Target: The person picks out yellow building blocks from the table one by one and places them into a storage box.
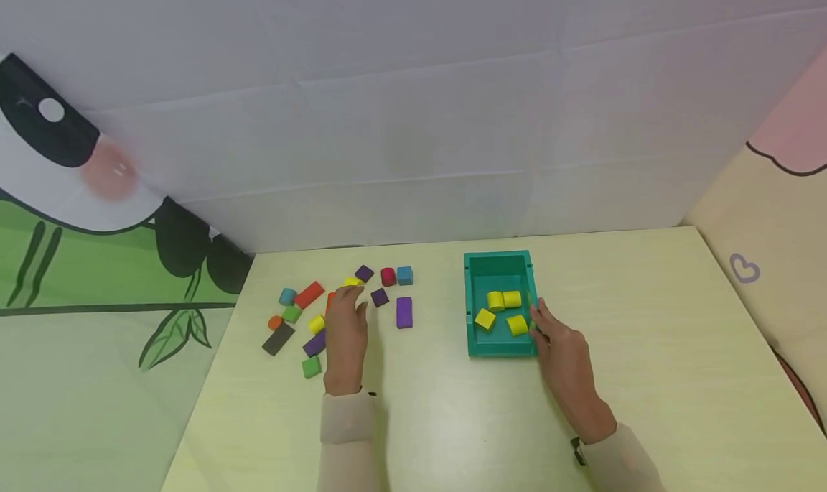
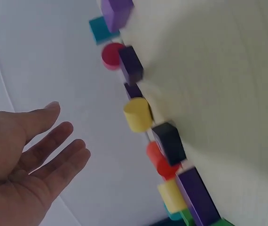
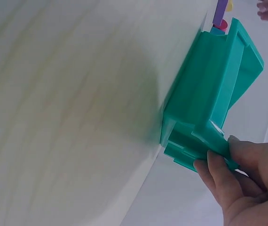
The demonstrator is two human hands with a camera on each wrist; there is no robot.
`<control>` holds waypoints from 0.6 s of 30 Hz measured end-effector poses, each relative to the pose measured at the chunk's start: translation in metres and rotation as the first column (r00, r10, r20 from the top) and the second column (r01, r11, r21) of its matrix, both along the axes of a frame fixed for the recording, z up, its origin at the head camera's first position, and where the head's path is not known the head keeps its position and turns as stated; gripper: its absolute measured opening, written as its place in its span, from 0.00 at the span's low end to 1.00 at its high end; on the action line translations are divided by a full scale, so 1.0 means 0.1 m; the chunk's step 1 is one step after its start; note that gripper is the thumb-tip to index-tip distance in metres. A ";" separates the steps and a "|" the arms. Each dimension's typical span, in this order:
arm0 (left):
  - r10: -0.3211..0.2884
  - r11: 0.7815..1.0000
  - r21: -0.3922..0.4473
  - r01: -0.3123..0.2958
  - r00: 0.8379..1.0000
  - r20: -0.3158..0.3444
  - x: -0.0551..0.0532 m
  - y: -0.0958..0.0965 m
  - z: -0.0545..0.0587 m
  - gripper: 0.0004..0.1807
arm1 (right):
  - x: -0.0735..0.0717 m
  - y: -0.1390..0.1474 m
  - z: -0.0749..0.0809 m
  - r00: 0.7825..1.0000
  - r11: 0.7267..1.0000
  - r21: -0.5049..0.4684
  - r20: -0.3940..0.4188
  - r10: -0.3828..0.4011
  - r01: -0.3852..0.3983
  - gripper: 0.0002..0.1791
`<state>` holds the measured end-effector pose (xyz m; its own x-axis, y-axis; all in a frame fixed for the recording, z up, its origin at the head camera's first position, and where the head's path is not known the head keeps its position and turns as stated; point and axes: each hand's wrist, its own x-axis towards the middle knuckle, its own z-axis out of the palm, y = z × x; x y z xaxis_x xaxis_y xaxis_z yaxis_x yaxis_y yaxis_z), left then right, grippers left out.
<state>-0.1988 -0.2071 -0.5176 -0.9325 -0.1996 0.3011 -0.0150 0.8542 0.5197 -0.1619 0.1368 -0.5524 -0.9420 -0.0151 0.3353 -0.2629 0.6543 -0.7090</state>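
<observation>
"Pale sheeting [image 1: 413,140] is forming the backdrop, and a light tabletop [image 1: 446,420] is bearing everything. What are the hands doing?"

"The right hand [image 1: 570,355] is pinching the rim of a teal bin [image 1: 501,350] near the tabletop's middle, thumb and fingers lying on either side. The left hand [image 1: 346,341] is hovering at the loose blocks [image 1: 404,312], half open, fingers apart, holding nothing."

"How should one be working there?"

"I'd be keeping the bin steady, lowering the left hand gently and closing thumb and fingertips round one block alone; a yellow piece [image 1: 352,281] is lying near its neighbours, and a careless knuckle could be nudging them."

"What are you counting?"

"One bin, with four yellow blocks [image 1: 485,319] lying inside. Loose, the head view is showing fifteen: two yellow, including that piece, two blue [image 1: 405,276], two green [image 1: 311,367], two purple, two dark purple [image 1: 379,297], one dark grey [image 1: 279,339], four red or orange [image 1: 309,295]. The left wrist view is also showing a dark block [image 2: 169,144], which the hand seems to be hiding overhead."
</observation>
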 end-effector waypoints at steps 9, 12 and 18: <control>0.067 0.997 -0.049 -0.066 0.997 0.024 0.05 -0.32 -0.11 0.15 | 0.00 0.00 0.00 1.000 1.000 0.012 0.011 0.002 -0.002 0.30; 0.101 0.994 -0.053 -0.098 0.993 0.055 0.07 -0.39 -0.12 0.15 | 0.00 0.00 0.00 1.000 1.000 0.012 0.020 0.005 -0.005 0.30; 0.162 0.987 -0.051 -0.155 0.975 0.153 0.09 -0.49 -0.13 0.14 | 0.00 0.00 -0.01 1.000 1.000 0.009 0.009 0.000 -0.001 0.30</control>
